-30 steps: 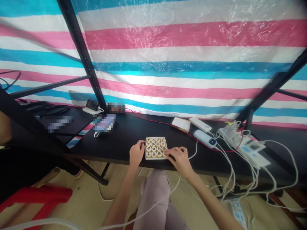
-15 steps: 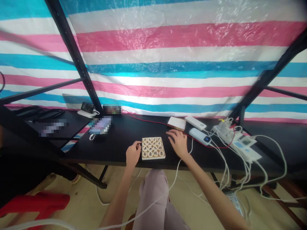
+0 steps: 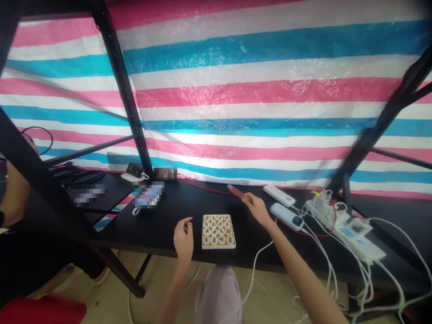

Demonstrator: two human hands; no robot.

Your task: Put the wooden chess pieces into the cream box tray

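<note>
Black counter [image 3: 168, 216], striped plastic sheet [image 3: 256, 90] hung behind it.

Wooden tray [image 3: 218, 245] sits near the counter's front edge, straight ahead of the seated person, filled edge to edge with round game discs [image 3: 218, 229] in neat rows, marks facing up.

Left hand [image 3: 183, 238] just beside the tray's left side and not touching it. Fingers loosely curled, thumb close to the forefinger, nothing in them that I can see.

Right hand [image 3: 257, 208] reaches out past the tray's far right corner, raised off the counter. Fingers closed on a flat tan piece [image 3: 235, 191], held tilted. It is blurred, so I cannot tell what it is.

To the right of that hand: white power bank [image 3: 278, 195], then a blue-and-white power bank [image 3: 286, 213] nearer, both lying flat. Further right, a power strip [image 3: 344, 222] in a tangle of white cables [image 3: 371, 252]. A red wire [image 3: 202, 186] runs along the back.

Far left, another person's arm [image 3: 13, 193] behind a black frame post [image 3: 33, 180].
</note>
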